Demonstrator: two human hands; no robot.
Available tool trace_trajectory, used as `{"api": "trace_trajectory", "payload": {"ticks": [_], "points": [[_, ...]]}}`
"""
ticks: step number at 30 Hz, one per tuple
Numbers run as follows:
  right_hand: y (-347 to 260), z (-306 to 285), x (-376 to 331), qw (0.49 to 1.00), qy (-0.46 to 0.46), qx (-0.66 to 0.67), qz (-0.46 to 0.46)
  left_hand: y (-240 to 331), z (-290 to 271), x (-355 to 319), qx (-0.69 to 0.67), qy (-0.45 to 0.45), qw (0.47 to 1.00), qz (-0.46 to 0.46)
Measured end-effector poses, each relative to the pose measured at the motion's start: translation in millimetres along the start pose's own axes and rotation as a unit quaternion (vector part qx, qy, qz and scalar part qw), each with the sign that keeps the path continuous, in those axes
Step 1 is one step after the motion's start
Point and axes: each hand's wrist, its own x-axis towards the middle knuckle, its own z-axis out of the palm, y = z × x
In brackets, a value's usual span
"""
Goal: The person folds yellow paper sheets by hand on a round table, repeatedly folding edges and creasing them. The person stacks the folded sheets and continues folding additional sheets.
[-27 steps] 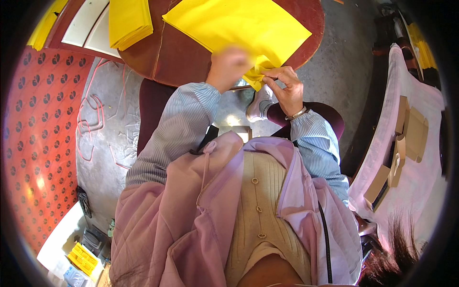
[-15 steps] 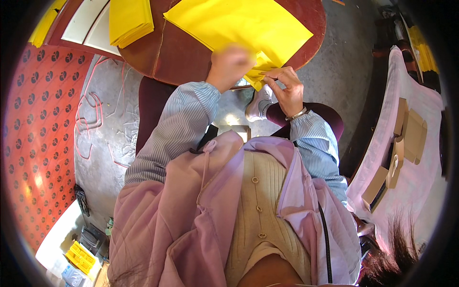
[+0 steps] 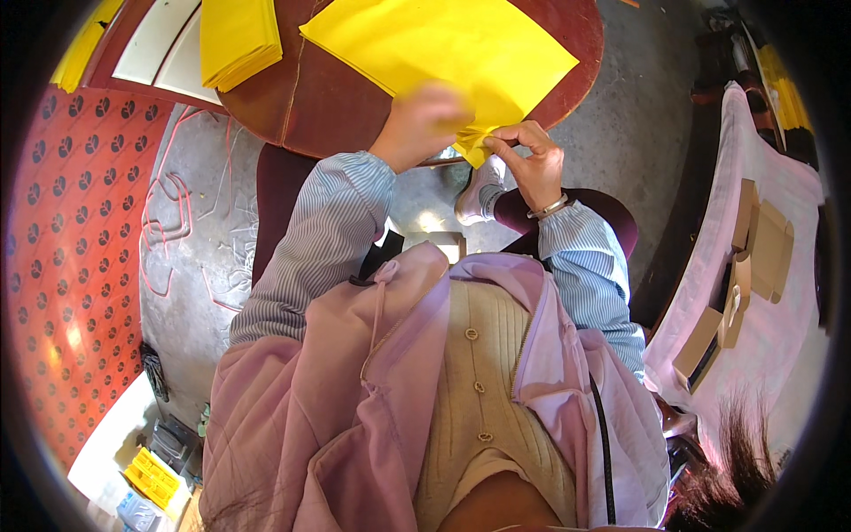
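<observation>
A large yellow sheet, paper or thin cloth, lies on the round reddish-brown table. Its near corner is bunched and hangs over the table's near edge. My right hand pinches that gathered corner between thumb and fingers. A bracelet circles the right wrist. My left hand is over the sheet's near edge, just left of the bunched part. Blur covers its fingers, so their grip is hidden. Farther left on the table rests a folded yellow stack.
Beyond the table's left side stands a white-panelled piece with red edging. Pink cords lie on the concrete floor beside a red patterned sheet. Opened cardboard boxes sit on a pale pink cloth at the right.
My left hand has shifted slightly left and its forearm has tilted a little. The right hand keeps its pinch at nearly the same spot on the yellow sheet.
</observation>
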Motion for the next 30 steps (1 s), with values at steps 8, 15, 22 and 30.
{"api": "trace_trajectory", "payload": {"ticks": [8, 15, 22, 30], "points": [[-1, -1, 0, 1.0, -0.005, 0.001, 0.007, 2, 3, -3, -0.036, 0.018, 0.999, -0.023], [3, 4, -2, 1.0, 0.013, 0.009, -0.009, 6, 20, -3, 0.001, 0.111, 0.993, -0.028], [-2, -3, -4, 0.995, -0.008, -0.057, -0.081, 2, 18, 3, -0.043, 0.124, 0.99, -0.052], [-3, -1, 0, 0.995, -0.016, -0.053, -0.083, 1, 17, 3, -0.044, 0.122, 0.991, -0.04]]}}
